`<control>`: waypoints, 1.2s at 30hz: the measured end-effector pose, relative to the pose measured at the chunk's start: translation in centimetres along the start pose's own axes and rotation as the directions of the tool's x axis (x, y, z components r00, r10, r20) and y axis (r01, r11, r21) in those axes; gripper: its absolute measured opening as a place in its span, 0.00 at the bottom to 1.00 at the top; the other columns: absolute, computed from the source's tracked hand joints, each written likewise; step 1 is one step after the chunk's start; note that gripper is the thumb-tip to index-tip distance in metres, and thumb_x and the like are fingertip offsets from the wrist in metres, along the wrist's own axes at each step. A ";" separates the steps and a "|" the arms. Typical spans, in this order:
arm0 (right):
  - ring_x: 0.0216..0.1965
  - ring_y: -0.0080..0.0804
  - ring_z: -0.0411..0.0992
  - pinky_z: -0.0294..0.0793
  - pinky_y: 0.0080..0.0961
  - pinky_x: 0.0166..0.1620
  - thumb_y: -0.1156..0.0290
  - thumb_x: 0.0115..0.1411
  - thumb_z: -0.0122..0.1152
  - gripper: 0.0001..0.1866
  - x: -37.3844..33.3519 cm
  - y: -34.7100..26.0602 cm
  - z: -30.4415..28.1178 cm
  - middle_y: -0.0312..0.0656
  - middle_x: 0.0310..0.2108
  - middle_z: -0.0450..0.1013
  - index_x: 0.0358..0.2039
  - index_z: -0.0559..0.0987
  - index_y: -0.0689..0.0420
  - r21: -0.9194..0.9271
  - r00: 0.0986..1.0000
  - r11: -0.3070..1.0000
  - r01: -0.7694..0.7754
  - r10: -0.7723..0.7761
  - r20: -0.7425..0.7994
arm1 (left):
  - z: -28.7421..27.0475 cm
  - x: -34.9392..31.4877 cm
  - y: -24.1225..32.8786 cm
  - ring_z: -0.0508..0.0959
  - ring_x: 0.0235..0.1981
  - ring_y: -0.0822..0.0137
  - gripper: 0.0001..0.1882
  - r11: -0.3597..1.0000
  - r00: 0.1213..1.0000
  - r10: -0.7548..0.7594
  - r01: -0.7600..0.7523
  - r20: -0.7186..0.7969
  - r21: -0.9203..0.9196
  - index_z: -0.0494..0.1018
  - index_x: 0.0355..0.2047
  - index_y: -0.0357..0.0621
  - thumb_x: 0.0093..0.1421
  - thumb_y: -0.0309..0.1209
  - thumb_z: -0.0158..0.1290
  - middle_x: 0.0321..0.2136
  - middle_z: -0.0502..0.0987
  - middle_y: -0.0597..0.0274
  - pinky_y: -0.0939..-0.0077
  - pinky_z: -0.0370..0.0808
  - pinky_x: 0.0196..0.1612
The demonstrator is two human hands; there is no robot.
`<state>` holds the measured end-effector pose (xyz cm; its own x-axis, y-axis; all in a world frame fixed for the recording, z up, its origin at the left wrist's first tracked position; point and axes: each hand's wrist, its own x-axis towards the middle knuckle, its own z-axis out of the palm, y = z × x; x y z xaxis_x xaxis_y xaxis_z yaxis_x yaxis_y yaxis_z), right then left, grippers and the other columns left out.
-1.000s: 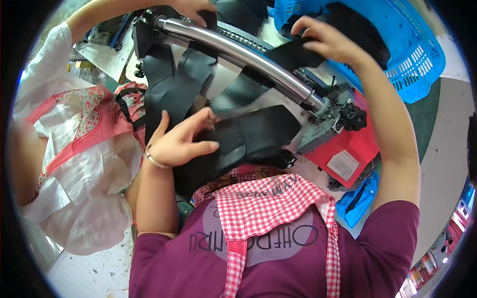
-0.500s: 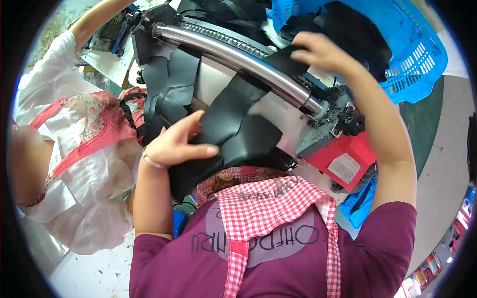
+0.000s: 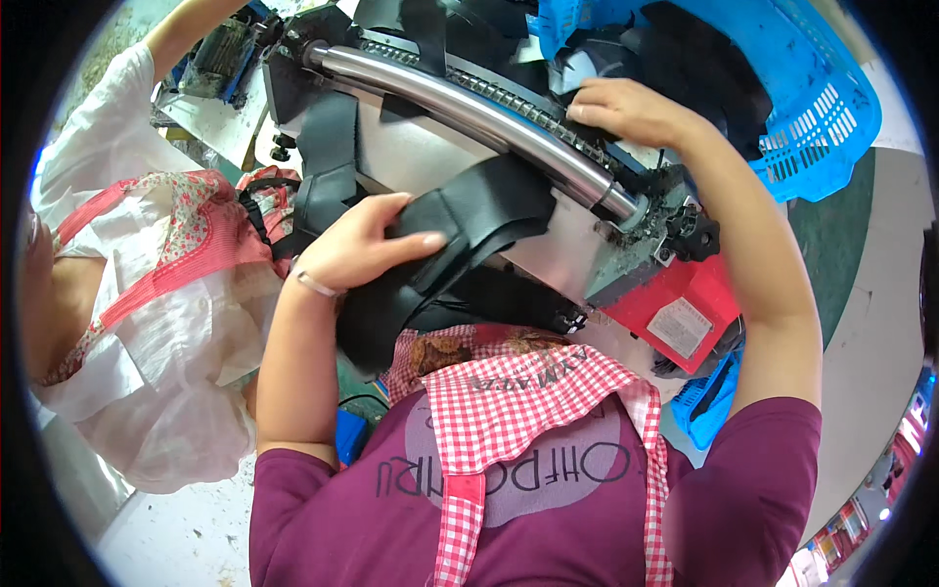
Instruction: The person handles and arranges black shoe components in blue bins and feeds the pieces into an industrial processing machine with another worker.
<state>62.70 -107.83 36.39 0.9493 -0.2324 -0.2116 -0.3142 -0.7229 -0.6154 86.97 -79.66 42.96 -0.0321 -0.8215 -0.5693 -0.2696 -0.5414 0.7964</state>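
Observation:
My left hand [image 3: 367, 245] grips a stack of black leather pieces [image 3: 484, 201] in front of me, its thumb on top and its fingers hidden around the edge. The stack's far end lies just short of a shiny steel roller [image 3: 469, 112] on a machine. Beyond the roller's right part is my right hand [image 3: 626, 110], its fingers curled together and pointing left. What lies under those fingers, if anything, is hidden. Another black leather piece [image 3: 328, 147] hangs at the near side of the roller's left part.
A blue plastic basket [image 3: 817, 147] with black pieces stands at the far right. A black knob [image 3: 693, 235] and a red box [image 3: 675, 308] sit by the machine's right end. Close on my left is a co-worker in a white top [image 3: 156, 352], one arm stretched toward the machine.
The black piece that ran under the roller toward my right hand no longer shows there. My left hand's stack has tilted and shifted. Another black piece has appeared across the roller's left part.

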 end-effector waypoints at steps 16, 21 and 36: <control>0.49 0.44 0.69 0.69 0.33 0.53 0.55 0.61 0.58 0.21 1.7 -1.0 0.4 0.47 0.44 0.73 0.41 0.78 0.63 -0.172 0.998 0.985 0.005 -0.016 -0.068 | 0.9 4.1 2.2 0.67 0.28 0.79 0.22 0.925 0.966 -0.254 0.226 0.055 0.304 0.74 0.32 0.35 0.65 0.46 0.52 0.24 0.70 0.69 0.75 0.67 0.30; 0.38 0.21 0.70 0.70 0.24 0.43 0.61 0.52 0.67 0.19 -0.5 -0.4 -6.1 0.38 0.32 0.74 0.37 0.78 0.62 0.338 0.916 0.941 -0.036 0.166 -0.365 | -0.5 -2.0 0.2 0.73 0.38 0.74 0.25 0.985 0.975 0.029 -0.066 0.222 0.160 0.71 0.45 0.34 0.57 0.42 0.62 0.34 0.77 0.57 0.75 0.71 0.42; 0.45 0.36 0.72 0.69 0.32 0.52 0.60 0.60 0.59 0.23 2.7 2.0 0.4 0.43 0.44 0.74 0.53 0.72 0.56 0.410 0.983 0.903 -0.132 0.173 -0.063 | -0.7 1.5 1.4 0.74 0.42 0.74 0.26 0.997 0.976 0.043 -0.029 0.213 -0.069 0.74 0.45 0.33 0.55 0.43 0.64 0.36 0.79 0.62 0.74 0.71 0.49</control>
<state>64.66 -109.62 34.32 0.8796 -0.3943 -0.2662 -0.4130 -0.3551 -0.8386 87.24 -81.72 43.36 -0.2475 -0.7872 -0.5649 -0.2011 -0.5286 0.8247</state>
